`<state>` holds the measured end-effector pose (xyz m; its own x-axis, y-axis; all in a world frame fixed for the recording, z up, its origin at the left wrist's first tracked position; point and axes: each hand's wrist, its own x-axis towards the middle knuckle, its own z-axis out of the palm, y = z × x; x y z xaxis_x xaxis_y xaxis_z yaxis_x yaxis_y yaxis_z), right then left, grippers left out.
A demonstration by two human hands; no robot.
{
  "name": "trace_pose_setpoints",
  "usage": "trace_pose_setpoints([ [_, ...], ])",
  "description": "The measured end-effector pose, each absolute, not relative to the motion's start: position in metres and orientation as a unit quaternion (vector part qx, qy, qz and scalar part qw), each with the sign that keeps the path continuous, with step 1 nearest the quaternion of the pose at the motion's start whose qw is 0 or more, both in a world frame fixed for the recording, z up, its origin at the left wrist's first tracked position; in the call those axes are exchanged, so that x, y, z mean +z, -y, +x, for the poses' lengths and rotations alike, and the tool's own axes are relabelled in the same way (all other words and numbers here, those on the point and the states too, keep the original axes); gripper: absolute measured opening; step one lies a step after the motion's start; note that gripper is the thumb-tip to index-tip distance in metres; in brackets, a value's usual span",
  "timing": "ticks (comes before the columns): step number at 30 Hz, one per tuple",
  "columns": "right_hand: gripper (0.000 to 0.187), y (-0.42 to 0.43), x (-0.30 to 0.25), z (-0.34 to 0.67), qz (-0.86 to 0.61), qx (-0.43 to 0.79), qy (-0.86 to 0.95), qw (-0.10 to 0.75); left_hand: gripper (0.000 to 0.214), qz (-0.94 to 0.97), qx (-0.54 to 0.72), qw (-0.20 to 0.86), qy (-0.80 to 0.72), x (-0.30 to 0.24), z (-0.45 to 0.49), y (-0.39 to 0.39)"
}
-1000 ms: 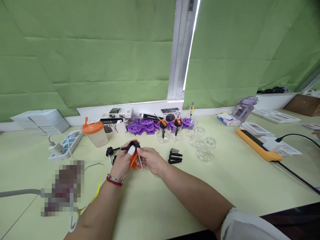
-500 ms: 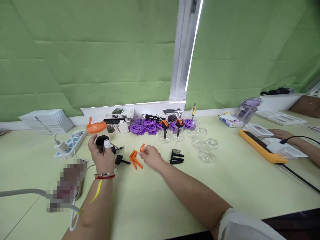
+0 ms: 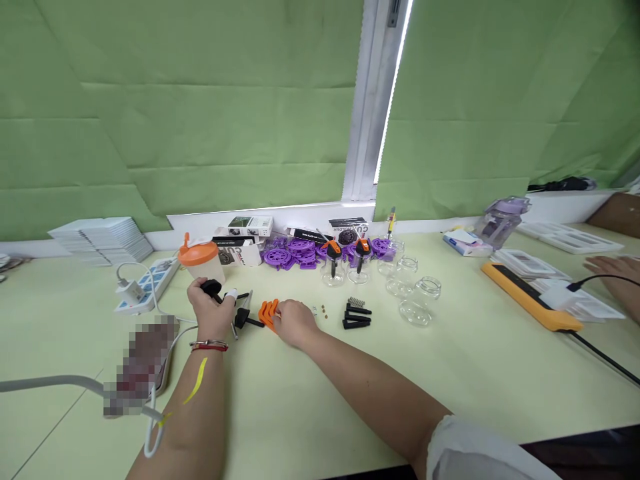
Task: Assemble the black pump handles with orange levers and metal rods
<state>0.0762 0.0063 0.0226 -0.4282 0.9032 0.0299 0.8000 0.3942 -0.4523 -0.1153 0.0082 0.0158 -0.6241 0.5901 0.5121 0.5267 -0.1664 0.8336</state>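
My left hand (image 3: 213,317) is closed around a rounded black part (image 3: 212,288); a white piece (image 3: 231,293) pokes out by its thumb, and the rest is hidden by the fingers. Beside it on the table lie more black parts with thin rods (image 3: 243,317). My right hand (image 3: 296,323) is closed with its fingertips at the right end of a row of bent orange pieces (image 3: 267,312), pinching the rightmost one. Just right of that hand are tiny brass-coloured bits (image 3: 324,311), then springs (image 3: 356,302) and several black tapered sticks (image 3: 356,317).
Purple plastic parts (image 3: 303,252) and printed boxes (image 3: 237,252) line the back. Glass vessels (image 3: 416,311) stand right, two others holding orange-and-black tops (image 3: 363,248). An orange-lidded cup (image 3: 199,255), power strip (image 3: 150,287) and phone (image 3: 143,363) are left. Another person's hand (image 3: 617,267) rests far right.
My right hand has lowered the orange piece from above the table to beside the other orange ones. My left hand has turned slightly, still holding the black part. The other person's hand has shifted right.
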Motion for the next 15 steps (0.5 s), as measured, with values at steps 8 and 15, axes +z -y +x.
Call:
trace_pose_setpoints([
  [8, 0.021, -0.011, 0.018, 0.087, -0.506, 0.221, 0.811, 0.194, 0.041, 0.351, 0.651, 0.032, -0.672, 0.004, -0.121, -0.012],
  [15, 0.041, -0.042, 0.041, 0.127, -0.552, 0.141, 0.761, 0.309, 0.037, 0.335, 0.555, 0.012, -0.761, 0.005, -0.12, -0.008],
])
